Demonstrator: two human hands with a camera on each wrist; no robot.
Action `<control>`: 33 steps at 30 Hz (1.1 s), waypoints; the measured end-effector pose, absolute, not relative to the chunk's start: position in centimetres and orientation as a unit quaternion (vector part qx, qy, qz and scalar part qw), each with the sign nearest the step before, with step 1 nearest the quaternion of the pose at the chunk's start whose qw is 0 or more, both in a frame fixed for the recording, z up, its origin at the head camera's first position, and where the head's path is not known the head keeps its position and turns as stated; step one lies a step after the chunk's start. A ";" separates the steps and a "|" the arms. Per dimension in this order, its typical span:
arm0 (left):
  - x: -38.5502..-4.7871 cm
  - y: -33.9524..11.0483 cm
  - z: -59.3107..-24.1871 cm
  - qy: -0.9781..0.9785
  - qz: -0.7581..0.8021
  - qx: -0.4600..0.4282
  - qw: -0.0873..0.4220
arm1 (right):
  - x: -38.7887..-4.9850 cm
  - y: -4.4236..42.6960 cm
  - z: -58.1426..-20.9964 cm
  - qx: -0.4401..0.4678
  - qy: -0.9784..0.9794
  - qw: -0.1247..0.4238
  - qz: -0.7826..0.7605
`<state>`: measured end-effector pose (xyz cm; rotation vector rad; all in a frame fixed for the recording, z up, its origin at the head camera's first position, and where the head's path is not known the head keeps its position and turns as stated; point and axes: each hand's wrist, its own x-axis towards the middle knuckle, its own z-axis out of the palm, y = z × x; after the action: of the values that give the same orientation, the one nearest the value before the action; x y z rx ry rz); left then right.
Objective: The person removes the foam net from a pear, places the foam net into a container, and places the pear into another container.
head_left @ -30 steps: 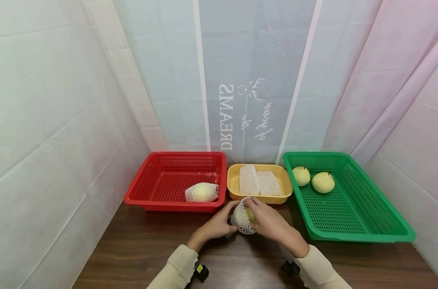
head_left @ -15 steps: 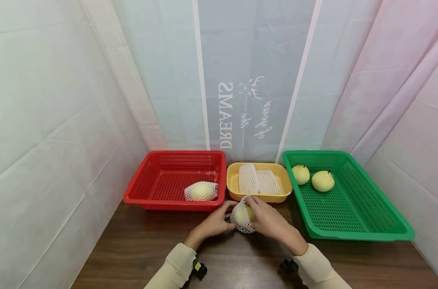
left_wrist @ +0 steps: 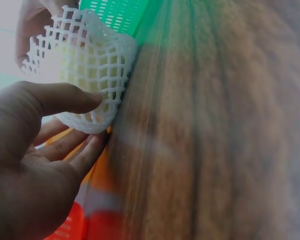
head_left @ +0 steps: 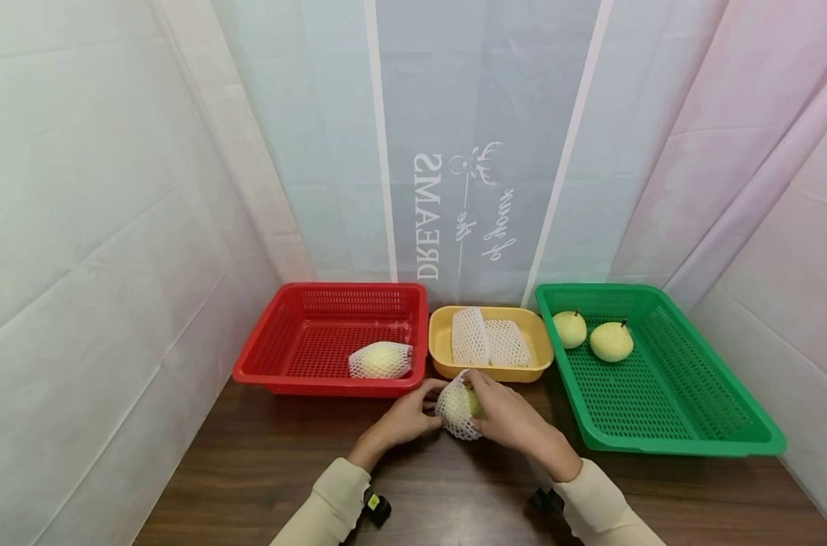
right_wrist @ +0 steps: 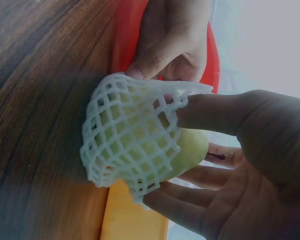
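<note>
In the head view, a pear [head_left: 475, 406] sits partly inside a foam net [head_left: 457, 417], just in front of the yellow tray [head_left: 516, 375]. In the left wrist view, the left hand [left_wrist: 25, 175], half closed, holds the net between thumb and fingers. In the right wrist view, the right hand [right_wrist: 245, 185] grips net and pear, thumb inside the rim (soft mesh probably rewards gentle, even easing over the bare end).

Yellow tray [head_left: 516, 374] beyond pear [right_wrist: 191, 150], room above.
</note>
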<state>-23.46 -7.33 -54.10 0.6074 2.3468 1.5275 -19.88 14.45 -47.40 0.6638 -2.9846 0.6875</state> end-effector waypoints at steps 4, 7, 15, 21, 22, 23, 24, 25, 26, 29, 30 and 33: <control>-23.6 -7.5 -54.2 0.807 0.536 0.210 0.134 | -19.9 14.4 -47.4 0.216 -0.952 0.002 0.218; -23.6 -7.5 -54.3 0.806 0.537 0.215 0.127 | -20.0 14.4 -47.4 0.217 -0.952 0.003 0.216; -23.7 -7.6 -54.5 0.811 0.530 0.217 0.121 | -20.2 14.2 -47.5 0.218 -0.954 0.012 0.207; -23.7 -7.5 -54.4 0.812 0.529 0.215 0.119 | -20.2 14.2 -47.5 0.213 -0.953 0.007 0.217; -23.7 -7.5 -54.4 0.813 0.529 0.214 0.118 | -20.2 14.2 -47.4 0.211 -0.952 0.007 0.219; -23.7 -7.5 -54.4 0.814 0.528 0.213 0.119 | -20.1 14.2 -47.4 0.210 -0.952 0.006 0.222; -23.6 -7.6 -54.4 0.815 0.526 0.213 0.118 | -20.1 14.2 -47.4 0.209 -0.952 0.006 0.223; -23.6 -7.6 -54.4 0.816 0.525 0.213 0.119 | -20.1 14.2 -47.4 0.208 -0.952 0.004 0.225; -23.6 -7.6 -54.4 0.817 0.523 0.213 0.119 | -20.1 14.2 -47.4 0.207 -0.952 0.004 0.225; -23.5 -7.6 -54.4 0.817 0.522 0.215 0.117 | -20.1 14.3 -47.4 0.207 -0.951 0.004 0.227; -23.5 -7.6 -54.4 0.817 0.522 0.215 0.116 | -20.2 14.3 -47.5 0.209 -0.951 0.005 0.228; -23.7 -7.6 -54.4 0.816 0.523 0.219 0.113 | -20.4 14.4 -47.5 0.213 -0.949 0.010 0.233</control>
<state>-23.67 -7.60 -54.39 0.6413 2.3945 1.5342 -20.38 14.37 -47.51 0.6636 -2.9633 0.7263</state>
